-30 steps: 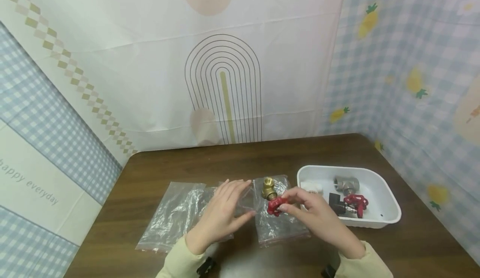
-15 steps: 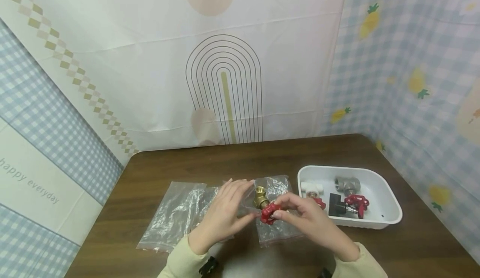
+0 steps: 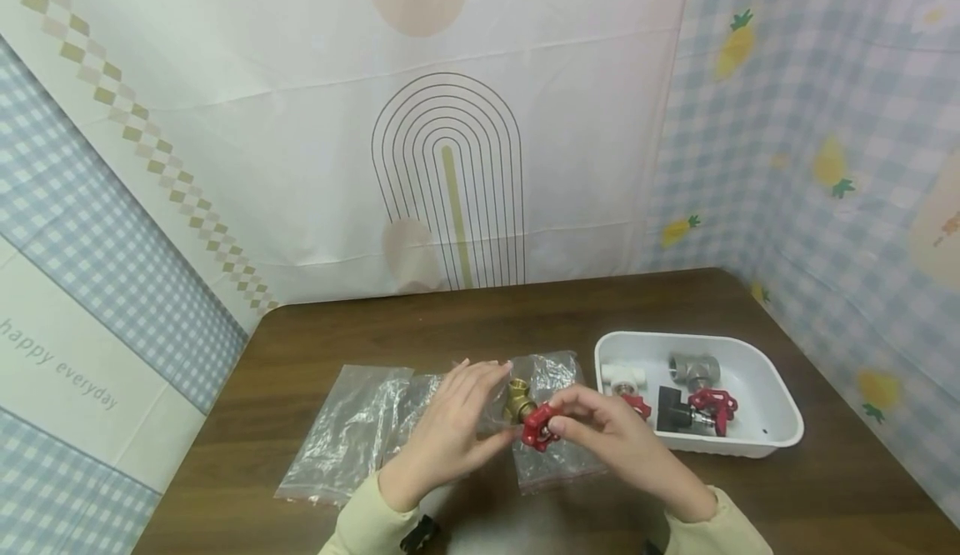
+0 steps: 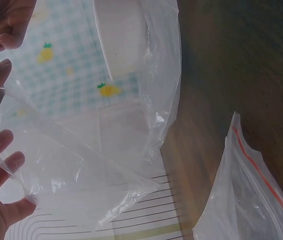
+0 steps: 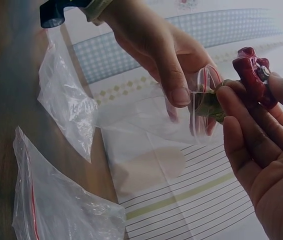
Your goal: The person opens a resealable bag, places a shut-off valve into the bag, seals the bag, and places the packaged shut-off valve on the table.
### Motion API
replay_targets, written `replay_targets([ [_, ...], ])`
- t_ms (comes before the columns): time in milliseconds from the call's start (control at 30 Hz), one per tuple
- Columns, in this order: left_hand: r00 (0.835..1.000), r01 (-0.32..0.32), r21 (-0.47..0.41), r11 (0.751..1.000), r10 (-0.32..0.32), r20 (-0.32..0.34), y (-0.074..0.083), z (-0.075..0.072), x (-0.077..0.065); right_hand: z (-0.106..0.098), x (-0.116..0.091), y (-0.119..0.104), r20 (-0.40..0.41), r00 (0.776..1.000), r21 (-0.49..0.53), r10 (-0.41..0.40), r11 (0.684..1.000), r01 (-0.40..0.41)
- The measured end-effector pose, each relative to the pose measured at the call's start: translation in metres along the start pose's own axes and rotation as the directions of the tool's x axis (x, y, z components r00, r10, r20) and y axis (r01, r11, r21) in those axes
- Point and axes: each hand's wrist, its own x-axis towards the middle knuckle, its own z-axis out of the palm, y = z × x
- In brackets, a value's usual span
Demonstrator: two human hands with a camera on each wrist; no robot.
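Observation:
Over the table, my right hand [image 3: 626, 438] pinches the red handwheel [image 3: 538, 427] of a brass valve [image 3: 517, 405]. My left hand [image 3: 442, 426] holds a clear zip bag [image 5: 141, 120] at its mouth, thumb on one side and fingers on the other, as the left wrist view shows. In the right wrist view the valve's brass body lies at the bag's red-striped mouth, partly behind the plastic and my fingers. The red handwheel stays outside the bag. How deep the brass end sits is hard to see.
Another clear zip bag [image 3: 322, 438] lies flat on the brown table [image 3: 390, 322] at the left, and one more bag [image 3: 555, 463] lies under my right hand. To the right stands a white basin [image 3: 780, 422] with a grey fitting [image 3: 693, 369] and several valves. Patterned cloth hangs behind.
My right hand has brought the brass valve left and nearer, to the bag in my left hand. The left hand has barely moved. The white fitting in the basin has come into fuller view.

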Motion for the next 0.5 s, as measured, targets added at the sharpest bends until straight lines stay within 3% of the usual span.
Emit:
replay_targets([
  [500, 0.999, -0.04, 0.001, 0.999, 0.04, 0.0, 0.006, -0.0005, 0.0019, 0.0018, 0.002, 0.0017, 0.0, 1.0, 0.049, 0.018, 0.999, -0.018],
])
